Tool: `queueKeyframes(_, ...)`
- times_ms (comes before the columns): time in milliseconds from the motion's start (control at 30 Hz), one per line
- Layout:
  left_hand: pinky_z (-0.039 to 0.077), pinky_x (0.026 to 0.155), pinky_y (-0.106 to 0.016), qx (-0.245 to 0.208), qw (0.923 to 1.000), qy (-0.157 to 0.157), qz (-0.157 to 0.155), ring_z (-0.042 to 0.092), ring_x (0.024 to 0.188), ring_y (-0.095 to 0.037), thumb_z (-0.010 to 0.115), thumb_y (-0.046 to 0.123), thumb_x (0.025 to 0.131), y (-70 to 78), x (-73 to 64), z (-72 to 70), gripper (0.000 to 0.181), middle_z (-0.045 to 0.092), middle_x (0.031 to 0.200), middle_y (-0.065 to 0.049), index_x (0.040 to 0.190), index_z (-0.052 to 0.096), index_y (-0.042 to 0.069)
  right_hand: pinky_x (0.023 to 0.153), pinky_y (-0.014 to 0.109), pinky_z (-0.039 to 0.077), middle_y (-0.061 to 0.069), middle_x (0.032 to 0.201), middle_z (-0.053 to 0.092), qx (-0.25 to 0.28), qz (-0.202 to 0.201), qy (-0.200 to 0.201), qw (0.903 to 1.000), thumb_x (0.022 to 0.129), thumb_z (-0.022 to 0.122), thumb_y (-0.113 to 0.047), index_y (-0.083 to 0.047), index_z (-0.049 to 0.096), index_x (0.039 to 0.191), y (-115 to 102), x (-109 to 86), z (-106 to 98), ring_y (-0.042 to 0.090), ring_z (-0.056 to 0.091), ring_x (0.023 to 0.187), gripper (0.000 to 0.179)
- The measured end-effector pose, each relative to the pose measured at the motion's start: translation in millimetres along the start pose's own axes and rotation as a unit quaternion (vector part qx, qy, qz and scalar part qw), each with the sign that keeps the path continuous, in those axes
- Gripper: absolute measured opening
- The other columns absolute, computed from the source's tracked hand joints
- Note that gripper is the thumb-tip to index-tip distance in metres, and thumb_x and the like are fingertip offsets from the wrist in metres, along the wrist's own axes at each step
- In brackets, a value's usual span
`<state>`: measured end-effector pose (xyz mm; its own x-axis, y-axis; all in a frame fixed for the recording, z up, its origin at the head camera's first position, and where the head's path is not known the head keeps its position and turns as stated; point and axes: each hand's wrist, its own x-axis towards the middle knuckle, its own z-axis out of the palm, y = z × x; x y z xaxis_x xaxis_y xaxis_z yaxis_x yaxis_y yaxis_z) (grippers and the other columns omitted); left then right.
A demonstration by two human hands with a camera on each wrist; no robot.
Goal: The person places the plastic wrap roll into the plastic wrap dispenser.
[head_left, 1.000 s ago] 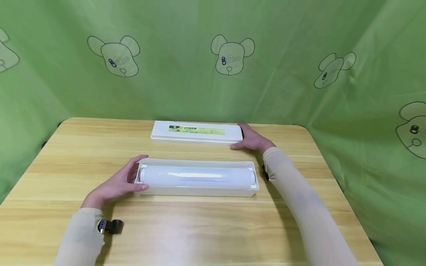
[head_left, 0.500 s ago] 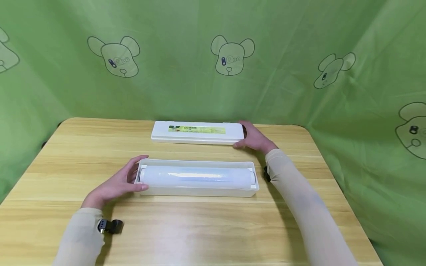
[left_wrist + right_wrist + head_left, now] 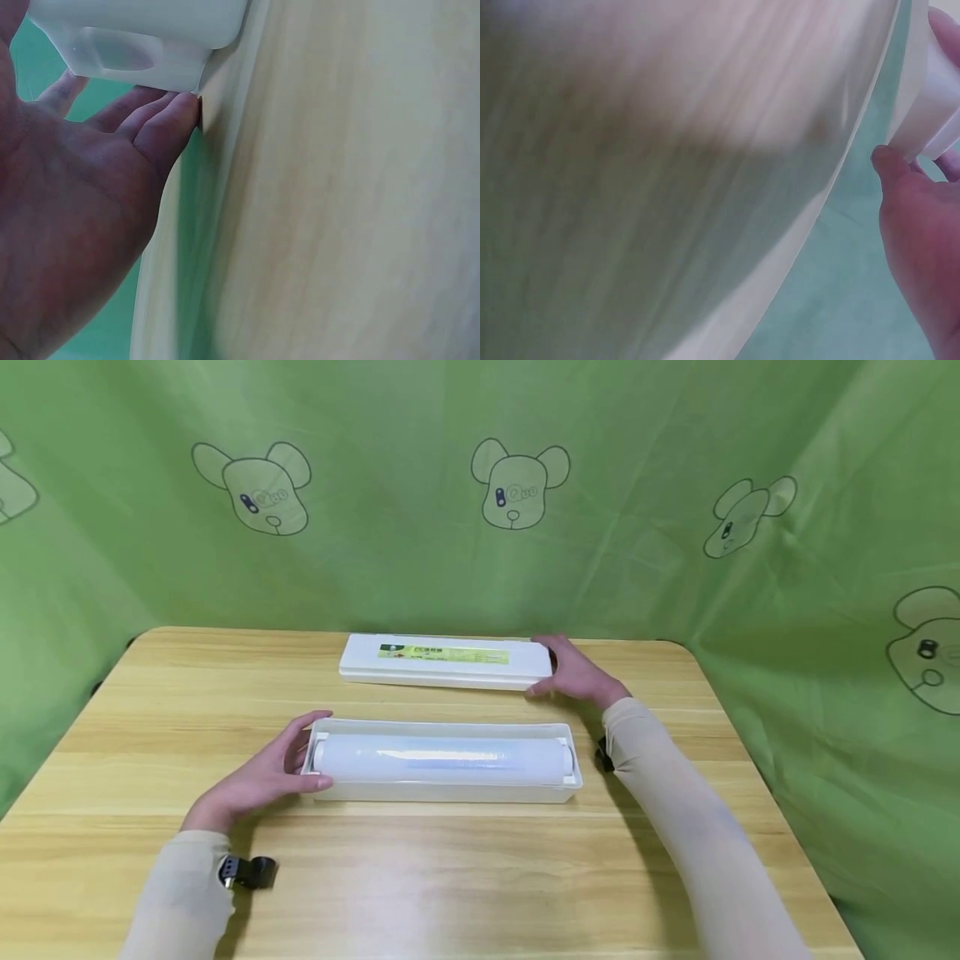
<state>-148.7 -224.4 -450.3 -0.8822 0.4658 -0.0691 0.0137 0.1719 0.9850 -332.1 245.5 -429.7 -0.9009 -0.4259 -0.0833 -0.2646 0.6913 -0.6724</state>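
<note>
A long white plastic box [image 3: 450,792] sits uncovered on the table, with a shiny roll of cling film [image 3: 442,760] lying lengthwise in it. My left hand [image 3: 258,781] holds the box's left end, thumb at the front side and fingers behind. In the left wrist view the fingers of the left hand [image 3: 82,187] reach the end wall of the box [image 3: 142,26]. Farther back lies the white lid [image 3: 442,673] with a green and yellow label on top. My right hand [image 3: 576,675] grips its right end; the right wrist view shows the thumb against the lid's corner [image 3: 930,112].
The wooden table [image 3: 405,877] has rounded far corners. A green curtain [image 3: 405,568] with printed bear heads hangs close behind and along the sides. The lid lies near the table's back edge, with a strip of tabletop between it and the box.
The lid's right end has shifted slightly right and toward me, and the right hand has moved with it. The left hand and the box stay in place.
</note>
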Motion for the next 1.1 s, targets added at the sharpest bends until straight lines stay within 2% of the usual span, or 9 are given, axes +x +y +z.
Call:
queueKeyframes(200, 0.045, 0.096, -0.024, 0.002, 1.0000, 0.000, -0.003, 0.034, 0.134, -0.045, 0.075, 0.005, 0.086, -0.9, -0.1, 0.6, 0.094, 0.029, 0.150, -0.030, 0.155, 0.012, 0.012, 0.114, 0.052, 0.024, 0.022, 0.145, 0.036, 0.023, 0.006, -0.002, 0.9997, 0.070, 0.089, -0.014, 0.002, 0.031, 0.148, -1, -4.3, 0, 0.039, 0.035, 0.132, 0.098)
queueKeyframes(367, 0.045, 0.096, -0.023, 0.004, 1.0000, 0.002, -0.003, 0.034, 0.134, -0.045, 0.075, 0.005, 0.086, -1.1, -0.6, 0.7, 0.094, 0.030, 0.149, -0.030, 0.155, 0.013, 0.011, 0.114, 0.052, 0.023, 0.021, 0.146, 0.036, 0.016, 0.013, 0.005, 0.9998, 0.070, 0.090, -0.017, 0.000, 0.033, 0.147, -2, -9.5, -2, 0.038, 0.033, 0.134, 0.097)
queueKeyframes(500, 0.044, 0.096, -0.022, 0.005, 1.0000, 0.004, -0.003, 0.034, 0.135, -0.045, 0.075, 0.006, 0.086, -1.3, -0.9, 0.3, 0.094, 0.029, 0.150, -0.029, 0.155, 0.013, 0.012, 0.113, 0.051, 0.026, 0.019, 0.143, 0.040, 0.020, 0.011, 0.014, 0.9996, 0.069, 0.091, -0.018, 0.000, 0.035, 0.145, -1, -12.9, -4, 0.036, 0.037, 0.131, 0.096)
queueKeyframes(767, 0.045, 0.096, -0.023, 0.007, 1.0000, 0.005, -0.001, 0.036, 0.134, -0.045, 0.075, 0.006, 0.086, -2.6, -0.5, 0.1, 0.094, 0.030, 0.149, -0.029, 0.155, 0.013, 0.012, 0.105, 0.046, 0.038, 0.017, 0.134, 0.047, 0.077, 0.017, 0.017, 0.9968, 0.067, 0.092, -0.016, 0.002, 0.035, 0.145, 6, -20.7, -6, 0.033, 0.049, 0.118, 0.097)
queueKeyframes(1100, 0.043, 0.097, -0.022, 0.025, 0.9996, 0.010, -0.009, 0.033, 0.136, -0.044, 0.077, 0.011, 0.085, 0.6, -1.2, -0.5, 0.098, 0.026, 0.152, -0.028, 0.157, 0.011, 0.015, 0.097, 0.040, 0.045, 0.018, 0.128, 0.052, 0.125, 0.018, 0.027, 0.9916, 0.070, 0.090, -0.011, 0.002, 0.031, 0.146, 6, -34.0, -10, 0.029, 0.053, 0.112, 0.097)
